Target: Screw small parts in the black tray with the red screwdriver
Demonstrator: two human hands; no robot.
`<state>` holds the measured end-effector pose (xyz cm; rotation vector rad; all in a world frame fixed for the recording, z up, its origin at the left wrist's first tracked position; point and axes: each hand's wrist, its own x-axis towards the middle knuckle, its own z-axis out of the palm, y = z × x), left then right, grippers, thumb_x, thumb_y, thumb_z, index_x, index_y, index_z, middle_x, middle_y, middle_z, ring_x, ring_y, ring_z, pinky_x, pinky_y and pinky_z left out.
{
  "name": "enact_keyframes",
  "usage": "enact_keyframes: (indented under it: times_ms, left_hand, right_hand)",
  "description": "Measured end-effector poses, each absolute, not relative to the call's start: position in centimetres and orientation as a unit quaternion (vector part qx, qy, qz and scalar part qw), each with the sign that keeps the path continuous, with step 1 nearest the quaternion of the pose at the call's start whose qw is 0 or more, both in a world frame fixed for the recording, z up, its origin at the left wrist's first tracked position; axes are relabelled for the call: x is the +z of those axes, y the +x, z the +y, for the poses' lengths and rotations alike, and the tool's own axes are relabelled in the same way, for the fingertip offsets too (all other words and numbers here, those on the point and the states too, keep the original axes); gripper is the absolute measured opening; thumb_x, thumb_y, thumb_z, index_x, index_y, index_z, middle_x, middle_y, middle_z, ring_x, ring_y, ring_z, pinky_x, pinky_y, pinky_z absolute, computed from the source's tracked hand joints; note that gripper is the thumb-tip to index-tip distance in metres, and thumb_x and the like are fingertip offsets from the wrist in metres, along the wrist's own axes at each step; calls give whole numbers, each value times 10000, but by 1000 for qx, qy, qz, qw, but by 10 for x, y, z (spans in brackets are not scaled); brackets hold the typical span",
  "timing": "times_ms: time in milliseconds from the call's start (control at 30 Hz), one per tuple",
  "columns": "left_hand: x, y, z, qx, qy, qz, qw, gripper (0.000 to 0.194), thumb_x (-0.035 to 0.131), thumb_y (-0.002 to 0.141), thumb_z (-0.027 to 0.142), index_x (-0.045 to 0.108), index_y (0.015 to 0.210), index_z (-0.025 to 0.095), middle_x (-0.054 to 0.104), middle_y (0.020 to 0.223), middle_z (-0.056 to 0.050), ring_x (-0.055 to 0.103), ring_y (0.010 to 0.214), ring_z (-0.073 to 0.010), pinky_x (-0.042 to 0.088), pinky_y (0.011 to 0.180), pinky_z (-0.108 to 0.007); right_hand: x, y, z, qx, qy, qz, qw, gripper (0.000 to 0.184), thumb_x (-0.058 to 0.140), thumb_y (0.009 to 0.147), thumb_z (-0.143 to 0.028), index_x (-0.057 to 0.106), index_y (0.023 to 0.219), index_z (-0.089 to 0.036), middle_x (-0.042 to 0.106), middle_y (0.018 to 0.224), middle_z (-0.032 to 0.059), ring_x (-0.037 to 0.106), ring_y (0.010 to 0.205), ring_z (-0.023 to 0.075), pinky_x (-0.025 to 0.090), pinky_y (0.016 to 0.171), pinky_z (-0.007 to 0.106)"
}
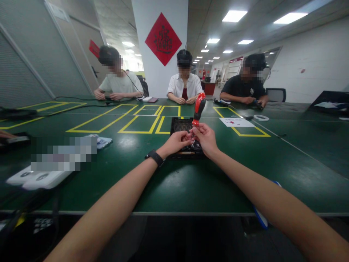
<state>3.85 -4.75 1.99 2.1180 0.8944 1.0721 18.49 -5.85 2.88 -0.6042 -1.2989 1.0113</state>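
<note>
A screwdriver [199, 109] with a red and black handle stands nearly upright, handle on top and tilted slightly right. My right hand [206, 140] is closed on it just below the handle, around the thin shaft. Close against it, my left hand [177, 142] is pinched near the shaft; what its fingertips hold is too small to make out. Under both hands lies an open black case [180, 124] on the green table, with dark, small contents partly hidden by my hands. The screwdriver's tip is hidden among my fingers. A black band is around my left wrist.
Yellow tape outlines mark the green table [131, 193]. A white power strip [40, 178] lies at left, a printed white sheet [236, 122] and a tape roll [261, 118] at right. Three people sit along the far side. A blue-edged object [261, 217] sits at the front edge.
</note>
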Motion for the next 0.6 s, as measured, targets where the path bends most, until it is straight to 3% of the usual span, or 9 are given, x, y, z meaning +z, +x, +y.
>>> enact_keyframes:
  times_ms: [400, 600]
  left_hand:
    - [23, 39, -52, 393, 782, 312, 371, 342, 687, 638, 410, 541, 719, 111, 510, 616, 28, 440, 546, -68, 360, 537, -202]
    - [24, 38, -53, 387, 786, 301, 376, 314, 652, 683, 393, 587, 763, 96, 555, 652, -1, 475, 573, -84, 379, 558, -211]
  right_hand:
    - [28, 185, -58, 416, -277, -571, 651, 319, 683, 668, -379, 565, 875, -167, 636, 728, 7, 614, 628, 109, 491, 490, 198]
    - [29, 186, -59, 419, -284, -583, 636, 349, 629, 711, -428, 611, 931, -158, 650, 756, 25, 605, 611, 101, 501, 506, 207]
